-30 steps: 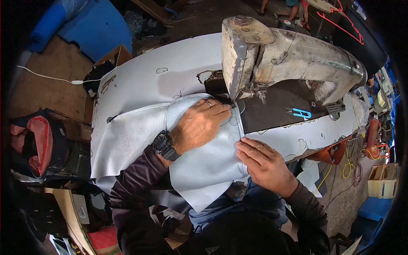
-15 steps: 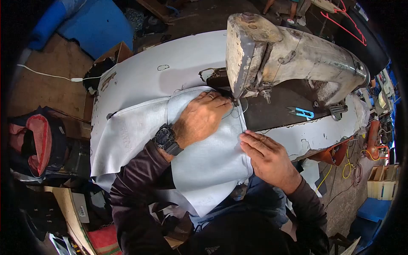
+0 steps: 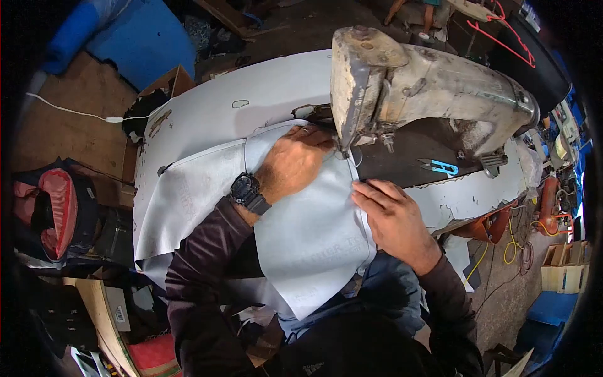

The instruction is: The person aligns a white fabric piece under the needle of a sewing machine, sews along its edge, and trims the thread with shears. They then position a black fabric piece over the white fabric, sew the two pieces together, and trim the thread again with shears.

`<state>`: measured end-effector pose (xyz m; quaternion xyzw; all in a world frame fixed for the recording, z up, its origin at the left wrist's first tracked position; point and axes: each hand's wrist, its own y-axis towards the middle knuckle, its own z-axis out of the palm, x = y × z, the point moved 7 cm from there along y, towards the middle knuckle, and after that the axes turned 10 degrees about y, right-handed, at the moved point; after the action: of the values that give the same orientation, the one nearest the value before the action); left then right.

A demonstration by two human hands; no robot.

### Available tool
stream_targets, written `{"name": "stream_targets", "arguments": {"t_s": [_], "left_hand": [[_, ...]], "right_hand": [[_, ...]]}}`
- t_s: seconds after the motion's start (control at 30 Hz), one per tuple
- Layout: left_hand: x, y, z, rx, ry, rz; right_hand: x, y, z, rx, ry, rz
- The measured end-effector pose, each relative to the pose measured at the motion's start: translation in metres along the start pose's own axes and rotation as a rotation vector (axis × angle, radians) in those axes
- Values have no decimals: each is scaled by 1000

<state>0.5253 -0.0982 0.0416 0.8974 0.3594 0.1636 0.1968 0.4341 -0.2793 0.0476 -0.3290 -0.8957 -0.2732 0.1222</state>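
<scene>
Pale sheet (image 3: 308, 232) lies flat on the desk (image 3: 213, 107), near edge hanging toward the person. Right hand (image 3: 392, 220) spread flat on its right edge. Left hand (image 3: 292, 160), fingers together, has slid farther in beside the needle of the sewing machine (image 3: 427, 81): the sheet is feeding away.

Clutter around my sewing bench

Blue-handled thread snips (image 3: 443, 167) lie on the dark machine bed to my right, well apart from the needle. A white cable (image 3: 69, 111) runs across the wooden board at far left, near an open cardboard box (image 3: 164, 85). A red-and-black bag (image 3: 55, 210) sits below that beside me. Yellow wires (image 3: 516, 242) hang under the table's right end, near small wooden crates (image 3: 562, 270). A red clothes hanger (image 3: 509, 34) shows at top right.
</scene>
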Motion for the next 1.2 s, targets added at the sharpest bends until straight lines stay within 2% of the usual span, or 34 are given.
{"name": "stream_targets", "arguments": {"t_s": [0.07,0.2,0.27,0.33,0.4,0.47,0.5,0.53,0.6,0.67,0.77,0.8,0.87,0.97,1.0,1.07,1.1,1.17,1.2], "left_hand": [[4,0,1,-20,-17,19],[16,5,3,-34,-101,-156],[28,8,5,2,-154,-287],[32,21,-2,-46,-82,-396],[34,21,3,-50,-8,-474],[39,17,33,-23,62,-496],[36,12,33,-99,63,-455],[37,10,32,-89,38,-473],[38,9,30,-64,-17,-497],[35,9,27,-29,-55,-501],[36,6,22,-8,-21,-522],[40,6,22,-4,-36,-529],[41,2,23,14,-81,-547],[43,-2,22,-4,-83,-552],[43,-4,21,-20,-75,-548],[39,-6,15,0,-90,-590],[39,-7,12,11,-96,-609],[40,-13,8,-51,-78,-630],[39,-17,7,-76,-75,-635]], "right_hand": [[0,-1,1,6,-1,-2],[-3,-3,2,29,-15,-36],[-2,-7,-13,17,82,-55],[-6,-19,-40,-12,213,-59],[-15,-30,-97,-161,196,-14],[-35,-44,-163,-303,-4,98],[-72,-61,-196,-411,33,227],[-107,-72,-235,-497,-117,279],[-151,-62,-312,-606,-311,338],[-213,-48,-364,-720,-317,361],[-360,-50,-417,-508,-367,566],[-401,-47,-415,-403,-257,592],[-375,-44,-351,-397,858,946],[-358,-49,-337,-408,1020,597],[-347,-54,-341,-549,862,521],[-353,-74,-360,-824,836,450],[-405,-94,-386,-870,910,420],[-471,-120,-426,-981,736,646],[-461,-105,-431,-848,491,738]]}}
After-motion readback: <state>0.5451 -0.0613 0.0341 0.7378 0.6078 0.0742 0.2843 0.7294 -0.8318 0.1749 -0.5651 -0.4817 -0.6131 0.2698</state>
